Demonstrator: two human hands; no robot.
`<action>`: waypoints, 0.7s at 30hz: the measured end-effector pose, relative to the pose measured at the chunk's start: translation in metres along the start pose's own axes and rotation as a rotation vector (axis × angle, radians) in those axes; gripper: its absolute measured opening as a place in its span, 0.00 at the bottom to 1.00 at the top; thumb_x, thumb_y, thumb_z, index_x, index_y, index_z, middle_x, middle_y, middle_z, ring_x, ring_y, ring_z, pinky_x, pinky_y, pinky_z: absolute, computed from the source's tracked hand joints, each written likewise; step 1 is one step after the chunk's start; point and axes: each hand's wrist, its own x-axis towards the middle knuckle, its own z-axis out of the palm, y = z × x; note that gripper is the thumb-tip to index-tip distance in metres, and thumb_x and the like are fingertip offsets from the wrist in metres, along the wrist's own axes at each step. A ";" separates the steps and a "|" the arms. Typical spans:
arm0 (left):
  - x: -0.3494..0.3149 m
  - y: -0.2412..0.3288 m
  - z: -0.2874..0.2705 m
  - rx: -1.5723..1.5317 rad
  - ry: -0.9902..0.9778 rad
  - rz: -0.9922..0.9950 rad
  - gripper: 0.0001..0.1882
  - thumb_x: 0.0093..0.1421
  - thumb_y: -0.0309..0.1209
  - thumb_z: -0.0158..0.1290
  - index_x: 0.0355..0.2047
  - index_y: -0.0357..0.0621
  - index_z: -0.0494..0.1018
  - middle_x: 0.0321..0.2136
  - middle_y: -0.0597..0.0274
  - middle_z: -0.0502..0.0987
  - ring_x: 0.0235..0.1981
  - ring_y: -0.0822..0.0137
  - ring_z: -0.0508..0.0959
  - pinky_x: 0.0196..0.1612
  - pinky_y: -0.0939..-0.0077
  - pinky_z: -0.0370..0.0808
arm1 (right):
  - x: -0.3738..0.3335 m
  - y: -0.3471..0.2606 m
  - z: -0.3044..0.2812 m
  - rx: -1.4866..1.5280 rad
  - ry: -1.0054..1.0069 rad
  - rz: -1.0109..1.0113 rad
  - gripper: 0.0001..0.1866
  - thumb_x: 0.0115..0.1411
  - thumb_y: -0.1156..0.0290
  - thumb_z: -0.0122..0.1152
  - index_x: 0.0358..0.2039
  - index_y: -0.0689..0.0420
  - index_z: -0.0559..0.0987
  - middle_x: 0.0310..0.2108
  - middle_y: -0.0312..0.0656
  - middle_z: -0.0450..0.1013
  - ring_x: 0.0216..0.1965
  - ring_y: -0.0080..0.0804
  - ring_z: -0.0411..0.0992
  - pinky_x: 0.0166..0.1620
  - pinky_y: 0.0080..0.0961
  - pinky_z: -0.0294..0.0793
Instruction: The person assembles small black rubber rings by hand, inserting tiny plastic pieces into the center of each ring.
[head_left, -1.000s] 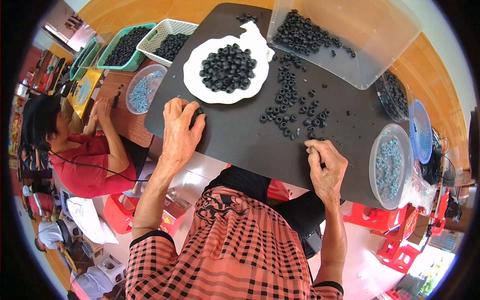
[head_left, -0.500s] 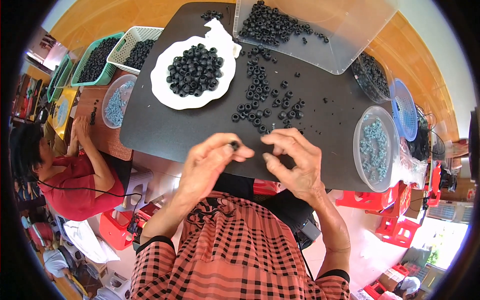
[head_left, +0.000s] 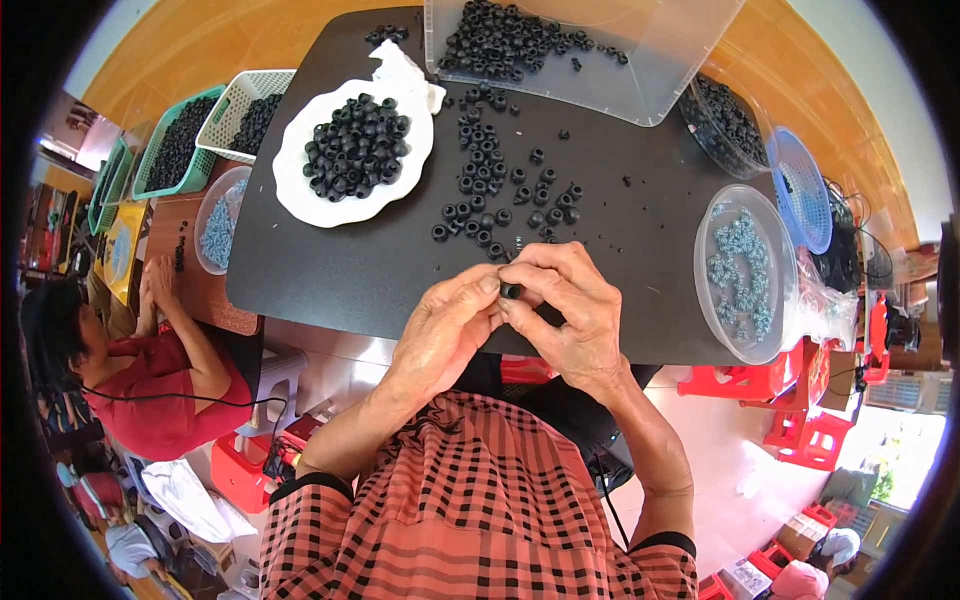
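My left hand (head_left: 447, 327) and my right hand (head_left: 574, 318) meet over the near edge of the dark table. Between their fingertips is a small round black piece with a hole (head_left: 510, 291). Both thumbs and forefingers close on it; the other fingers are curled. Just beyond my hands, loose black pieces of the same kind (head_left: 484, 222) are scattered on the tabletop. A white scalloped plate (head_left: 292, 196) farther left carries a heap of them, with a crumpled white cloth or tissue (head_left: 405, 68) against its far rim.
A clear bin (head_left: 640, 100) with more black pieces stands at the back. To the right are a round clear tub of light-blue small parts (head_left: 707, 300), a bowl of black pieces (head_left: 735, 125) and a blue basket (head_left: 812, 225). A person in red (head_left: 165, 385) sits at the left.
My hands have come together, the right fingers closing onto the black piece that my left hand held. The view has shifted slightly, moving the table leftward in the picture.
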 end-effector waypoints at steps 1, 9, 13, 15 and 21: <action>0.000 -0.001 0.003 0.042 0.070 0.014 0.14 0.67 0.30 0.45 0.46 0.32 0.71 0.41 0.59 0.75 0.44 0.71 0.73 0.51 0.74 0.69 | 0.000 -0.001 -0.003 -0.017 -0.008 -0.006 0.18 0.43 0.82 0.67 0.37 0.56 0.80 0.36 0.37 0.73 0.34 0.32 0.70 0.34 0.26 0.73; 0.006 -0.006 -0.002 0.014 0.040 0.001 0.12 0.67 0.29 0.46 0.46 0.33 0.71 0.40 0.61 0.75 0.42 0.74 0.74 0.47 0.79 0.72 | -0.003 -0.009 -0.009 -0.159 -0.043 -0.017 0.20 0.44 0.80 0.68 0.41 0.57 0.79 0.39 0.37 0.72 0.36 0.34 0.69 0.37 0.28 0.72; 0.006 -0.007 0.004 0.002 0.059 0.002 0.13 0.67 0.29 0.46 0.46 0.33 0.71 0.38 0.59 0.76 0.40 0.73 0.75 0.47 0.77 0.73 | -0.007 -0.007 -0.008 -0.031 -0.017 0.062 0.20 0.45 0.79 0.68 0.42 0.57 0.79 0.39 0.37 0.73 0.36 0.34 0.69 0.38 0.29 0.70; 0.005 -0.008 0.005 0.030 0.071 0.019 0.12 0.67 0.29 0.46 0.46 0.33 0.71 0.37 0.59 0.77 0.40 0.72 0.75 0.48 0.77 0.73 | -0.009 -0.004 -0.007 -0.005 -0.013 0.085 0.20 0.45 0.79 0.68 0.42 0.56 0.79 0.40 0.37 0.73 0.36 0.34 0.69 0.38 0.29 0.70; -0.005 -0.007 -0.002 0.071 0.071 -0.006 0.12 0.67 0.28 0.46 0.47 0.34 0.71 0.39 0.55 0.78 0.44 0.68 0.77 0.51 0.75 0.73 | 0.002 -0.005 -0.017 -0.188 -0.106 -0.073 0.17 0.48 0.78 0.67 0.41 0.56 0.79 0.36 0.38 0.74 0.33 0.31 0.71 0.36 0.27 0.70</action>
